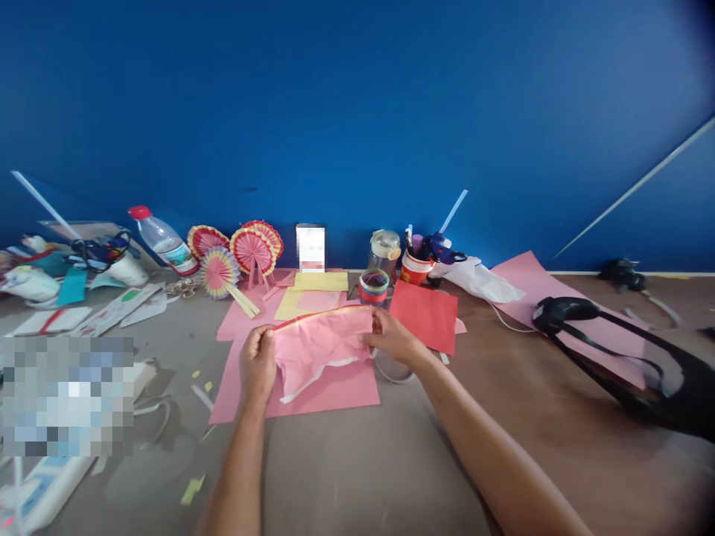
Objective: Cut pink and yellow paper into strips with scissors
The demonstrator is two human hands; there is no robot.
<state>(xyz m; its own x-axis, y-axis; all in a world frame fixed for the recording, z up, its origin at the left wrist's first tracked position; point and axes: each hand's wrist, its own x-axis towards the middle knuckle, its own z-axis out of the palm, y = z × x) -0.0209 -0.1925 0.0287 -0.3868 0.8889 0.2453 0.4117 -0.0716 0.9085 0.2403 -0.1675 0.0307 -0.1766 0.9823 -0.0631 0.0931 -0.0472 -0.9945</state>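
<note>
A crumpled pink paper sheet (324, 344) with a red and yellow strip along its top edge is stretched between my two hands. My left hand (259, 365) pinches its left end, thumb on top. At the right end, my right hand (394, 339) grips the upper corner with curled fingers. The sheet's lower edge shows white and hangs loosely. Beneath it lies flat pink paper (340, 394) on the table. Just beyond my hands are yellow paper sheets (321, 281) and, to the right, a red paper square (427, 316).
Folded paper fans (254, 253) stand at the back beside a tilted plastic bottle (167, 242). A clear jar (383, 249) and a red cup of pens (416, 266) are behind my right hand. A black strap (631, 357) lies right, a power strip (61, 476) left.
</note>
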